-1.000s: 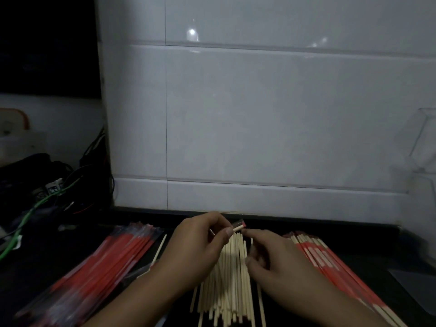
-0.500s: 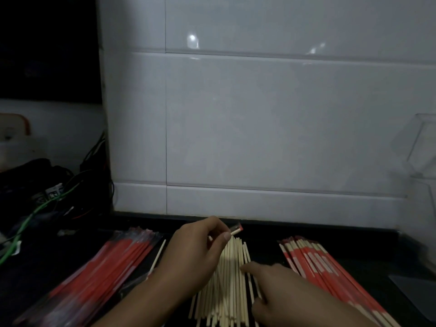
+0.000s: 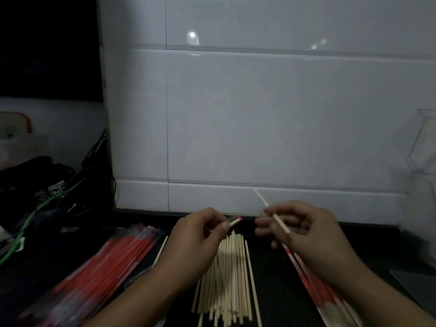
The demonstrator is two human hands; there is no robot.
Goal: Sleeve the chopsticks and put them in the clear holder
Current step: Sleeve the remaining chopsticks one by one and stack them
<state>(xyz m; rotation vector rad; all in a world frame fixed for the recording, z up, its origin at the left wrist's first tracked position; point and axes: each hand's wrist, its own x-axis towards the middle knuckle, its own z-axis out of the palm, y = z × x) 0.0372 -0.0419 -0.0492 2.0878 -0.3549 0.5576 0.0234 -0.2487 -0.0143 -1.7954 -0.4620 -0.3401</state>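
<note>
I count two bare hands: my left hand [image 3: 200, 241] pinches one pale chopstick in a red-tipped clear sleeve [image 3: 234, 221], and my right hand [image 3: 304, 234] pinches one bare pale wooden chopstick [image 3: 271, 212]. Three piles lie on the dark counter: one pile of red-and-clear empty sleeves [image 3: 99, 272] on the left, one heap of bare pale wooden chopsticks [image 3: 227, 279] in the middle, too many to count, and one row of red-sleeved chopsticks [image 3: 316, 286] on the right. One loose pale stick [image 3: 160, 252] lies beside the left pile. One clear plastic holder [image 3: 422, 147] stands far right.
</note>
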